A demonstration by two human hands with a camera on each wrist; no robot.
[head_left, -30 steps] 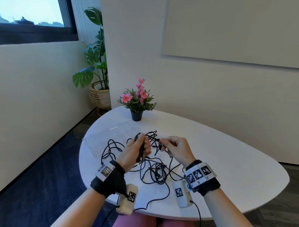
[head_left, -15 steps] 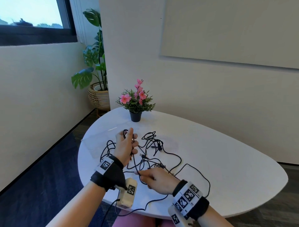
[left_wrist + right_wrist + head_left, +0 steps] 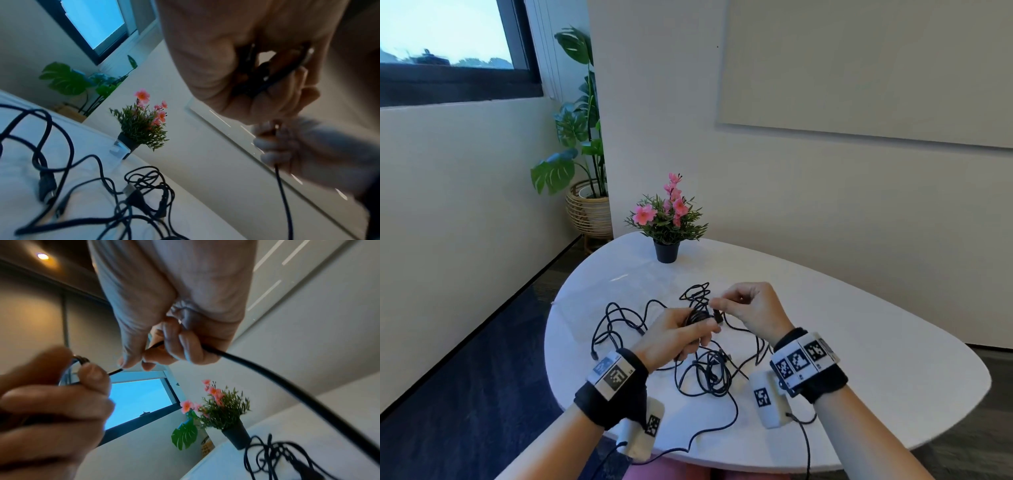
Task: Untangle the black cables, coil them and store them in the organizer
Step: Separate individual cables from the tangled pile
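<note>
Several black cables (image 3: pixel 705 373) lie tangled on the white table (image 3: pixel 876 377), with more loops (image 3: pixel 616 322) spread to the left. My left hand (image 3: pixel 688 332) is raised over the tangle and grips a small bundle of coiled cable (image 3: pixel 697 315); the bundle (image 3: pixel 267 79) shows inside the curled fingers in the left wrist view. Just right of it, my right hand (image 3: pixel 726 303) pinches a single cable strand (image 3: pixel 267 378) between thumb and fingers. That strand runs from the left hand (image 3: pixel 61 394) through the right hand (image 3: pixel 156 352) and down to the table.
A small potted pink flower (image 3: pixel 667 222) stands at the table's far side, behind the cables. A faint clear plastic item (image 3: pixel 119 149) lies by the pot. A large plant in a wicker basket (image 3: pixel 585 209) stands on the floor in the corner.
My right hand rose from the table's front edge to beside my left hand, bringing a cable strand. My left hand shifted right and nearer, still gripping the bundle.
</note>
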